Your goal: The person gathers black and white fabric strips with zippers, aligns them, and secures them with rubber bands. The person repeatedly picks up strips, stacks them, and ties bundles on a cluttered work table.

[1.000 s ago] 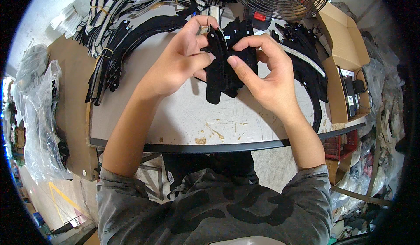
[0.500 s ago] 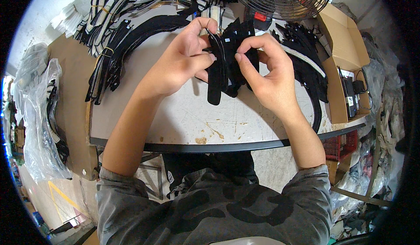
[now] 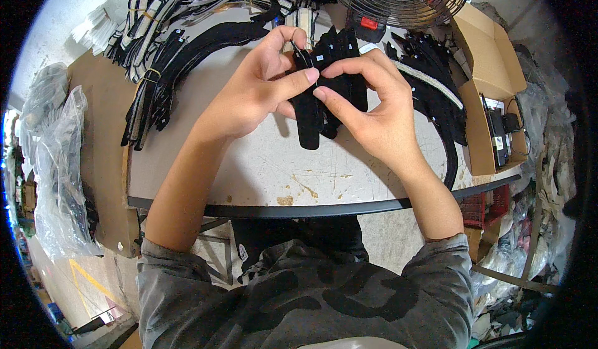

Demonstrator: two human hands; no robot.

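The left grip (image 3: 258,90) pinches black strips (image 3: 308,124) over the counter (image 3: 280,174); whether the right grip (image 3: 380,112) beside it grasps any, I cannot tell. Beyond both stands a fan (image 3: 398,20); left, bundled strips (image 3: 141,107); right, an open carton (image 3: 492,65).

A long, flat black strip (image 3: 308,124) with a rounded lower end is hanging nearly upright, the left hand (image 3: 263,86) gripping it higher up, thumb lying across it. More dark strips (image 3: 334,42) are bunching just to its right, their uneven tops pointing upward, one showing a small white tag (image 3: 320,57).
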